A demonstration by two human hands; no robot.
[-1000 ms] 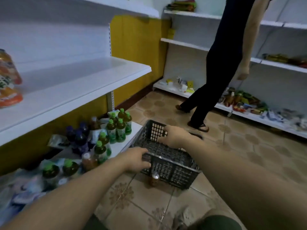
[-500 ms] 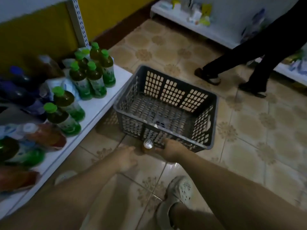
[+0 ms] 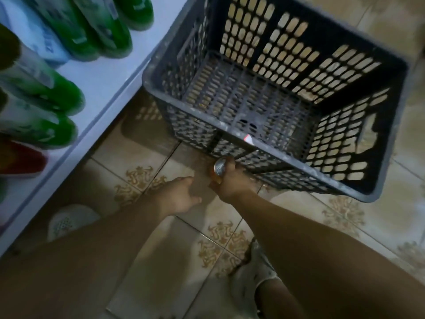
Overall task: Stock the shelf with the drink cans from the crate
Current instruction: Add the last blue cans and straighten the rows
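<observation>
The right hand [image 3: 230, 183] grasps a can [image 3: 219, 168] on the floor [image 3: 299, 226], touching the crate's [image 3: 232, 132] near wall. The left hand [image 3: 181, 195] hovers just left, fingers loosely curled, holding nothing. Green bottles [image 3: 57, 97] stand on the shelf [image 3: 101, 79] at left.

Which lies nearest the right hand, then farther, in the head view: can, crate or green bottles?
1. can, gripped in the right hand.
2. crate, just beyond the fingers.
3. green bottles, far left on the shelf.
</observation>
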